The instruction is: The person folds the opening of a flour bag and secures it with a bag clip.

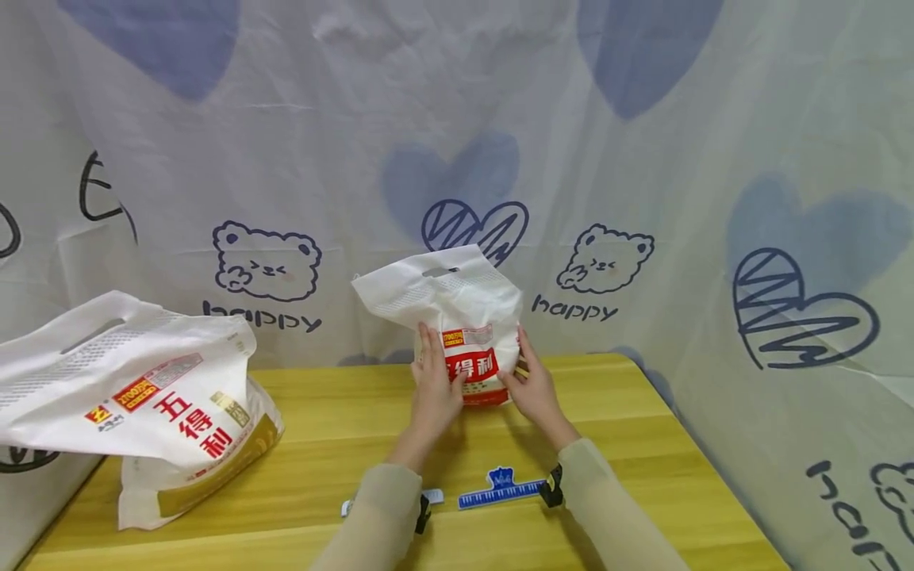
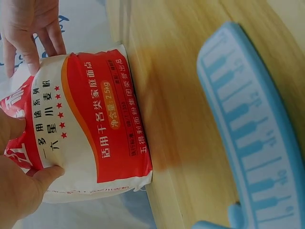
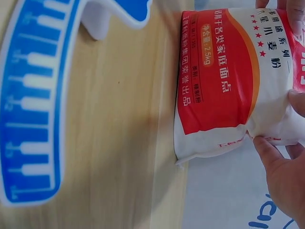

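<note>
A white flour bag point(image 1: 481, 297) with a red printed label and a cut-out handle stands at the back of the table, its empty top slanting left. The label shows 2.5kg in both wrist views. My left hand point(image 1: 434, 388) grips its left side, thumb on the front and fingers along the side. Across from it, my right hand point(image 1: 531, 388) holds the right side, thumb on the front near the lower label. In the left wrist view, the bag's base point(image 2: 138, 119) is at the wooden surface. The fingers' ends behind the bag are hidden.
A larger white flour bag point(image 1: 178, 396) leans at the left of the wooden table point(image 1: 343, 428). Near the front lie a dark-blue piano-key strip point(image 1: 500, 493) and a light-blue one point(image 2: 252, 129), partly behind my left sleeve. A printed curtain point(image 1: 343, 182) hangs behind the table.
</note>
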Action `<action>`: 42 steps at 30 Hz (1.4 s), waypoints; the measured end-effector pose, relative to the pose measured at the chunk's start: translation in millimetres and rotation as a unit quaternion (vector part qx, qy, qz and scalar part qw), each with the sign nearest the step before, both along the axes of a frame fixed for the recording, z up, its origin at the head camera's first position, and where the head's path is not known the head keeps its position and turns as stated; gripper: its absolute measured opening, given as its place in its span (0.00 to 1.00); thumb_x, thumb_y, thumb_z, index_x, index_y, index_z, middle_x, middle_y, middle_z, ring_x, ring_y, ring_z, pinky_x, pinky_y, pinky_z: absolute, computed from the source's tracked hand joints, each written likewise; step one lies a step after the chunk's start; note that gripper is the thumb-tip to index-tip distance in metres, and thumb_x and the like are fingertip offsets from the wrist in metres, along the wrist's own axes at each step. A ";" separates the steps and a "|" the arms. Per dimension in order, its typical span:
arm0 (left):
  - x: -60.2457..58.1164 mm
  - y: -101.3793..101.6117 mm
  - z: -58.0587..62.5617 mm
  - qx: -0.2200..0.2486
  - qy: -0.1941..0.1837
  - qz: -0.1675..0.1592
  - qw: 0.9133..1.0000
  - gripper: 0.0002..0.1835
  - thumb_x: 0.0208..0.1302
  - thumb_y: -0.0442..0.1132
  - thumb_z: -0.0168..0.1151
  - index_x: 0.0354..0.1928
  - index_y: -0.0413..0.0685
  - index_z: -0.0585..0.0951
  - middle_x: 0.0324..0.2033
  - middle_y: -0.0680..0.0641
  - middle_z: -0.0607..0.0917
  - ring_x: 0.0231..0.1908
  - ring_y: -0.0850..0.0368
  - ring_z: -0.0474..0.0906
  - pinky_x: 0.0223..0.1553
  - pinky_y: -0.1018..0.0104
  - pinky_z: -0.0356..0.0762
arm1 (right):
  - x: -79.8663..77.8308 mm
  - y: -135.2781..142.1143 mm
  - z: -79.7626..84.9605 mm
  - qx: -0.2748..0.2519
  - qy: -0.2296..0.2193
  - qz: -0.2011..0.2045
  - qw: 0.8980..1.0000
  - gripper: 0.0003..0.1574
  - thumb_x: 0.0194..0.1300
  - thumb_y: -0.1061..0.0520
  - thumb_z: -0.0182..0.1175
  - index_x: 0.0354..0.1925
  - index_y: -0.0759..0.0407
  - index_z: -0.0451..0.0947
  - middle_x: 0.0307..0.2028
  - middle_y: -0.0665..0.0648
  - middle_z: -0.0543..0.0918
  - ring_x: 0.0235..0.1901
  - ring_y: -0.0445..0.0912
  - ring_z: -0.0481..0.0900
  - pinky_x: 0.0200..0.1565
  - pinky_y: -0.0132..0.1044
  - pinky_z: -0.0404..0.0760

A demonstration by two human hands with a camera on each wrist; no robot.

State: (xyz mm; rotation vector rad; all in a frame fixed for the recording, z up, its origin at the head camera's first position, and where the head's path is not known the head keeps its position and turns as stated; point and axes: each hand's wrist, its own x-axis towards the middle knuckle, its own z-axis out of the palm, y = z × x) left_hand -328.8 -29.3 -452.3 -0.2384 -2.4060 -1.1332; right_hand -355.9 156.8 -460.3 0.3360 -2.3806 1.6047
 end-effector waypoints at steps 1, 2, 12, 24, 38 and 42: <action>0.4 1.1 -0.8 0.000 -0.002 -0.001 1.000 0.52 0.70 0.32 0.66 0.83 0.42 0.40 0.83 0.49 0.31 0.63 0.38 0.62 0.41 0.57 0.85 | 0.6 1.4 -1.1 0.002 0.000 -0.002 1.000 0.58 0.71 0.69 0.63 0.84 0.42 0.44 0.75 0.69 0.65 0.67 0.67 0.73 0.65 0.53 0.77; 0.6 1.9 -1.3 0.000 -0.003 -0.001 1.000 0.52 0.70 0.32 0.66 0.83 0.42 0.40 0.83 0.50 0.31 0.63 0.39 0.62 0.42 0.56 0.85 | 1.0 2.5 -1.9 0.005 0.001 -0.003 1.000 0.58 0.71 0.69 0.63 0.84 0.43 0.44 0.75 0.69 0.65 0.67 0.67 0.73 0.65 0.53 0.77; 3.8 -4.4 -0.3 0.000 -0.010 -0.031 0.999 0.53 0.70 0.28 0.65 0.83 0.42 0.39 0.82 0.49 0.27 0.78 0.35 0.48 0.69 0.46 0.71 | 2.2 8.1 -4.0 0.001 0.010 0.006 1.000 0.58 0.72 0.65 0.64 0.85 0.42 0.42 0.75 0.68 0.65 0.69 0.66 0.72 0.66 0.53 0.76; 8.6 -23.3 -1.2 -0.059 0.037 -0.019 0.997 0.45 0.71 0.35 0.66 0.82 0.38 0.51 0.83 0.43 0.38 0.67 0.38 0.63 0.60 0.49 0.80 | 7.0 15.7 -8.4 -0.030 0.018 0.011 0.999 0.52 0.74 0.60 0.64 0.84 0.47 0.48 0.78 0.64 0.63 0.72 0.63 0.69 0.69 0.55 0.73; 12.4 -49.7 10.2 -0.080 0.157 -0.019 0.984 0.39 0.66 0.34 0.68 0.76 0.35 0.63 0.79 0.34 0.56 0.66 0.32 0.65 0.62 0.41 0.76 | 20.8 22.8 3.9 -0.013 0.060 -0.007 0.998 0.52 0.72 0.60 0.66 0.83 0.48 0.49 0.79 0.57 0.62 0.72 0.58 0.71 0.69 0.52 0.73; 11.4 -58.0 15.0 -0.098 0.192 -0.026 0.976 0.39 0.64 0.31 0.68 0.74 0.31 0.64 0.78 0.32 0.58 0.65 0.31 0.65 0.64 0.40 0.74 | 23.2 25.0 10.0 -0.016 0.070 -0.014 0.997 0.50 0.73 0.62 0.64 0.83 0.49 0.51 0.80 0.56 0.59 0.72 0.60 0.70 0.69 0.53 0.73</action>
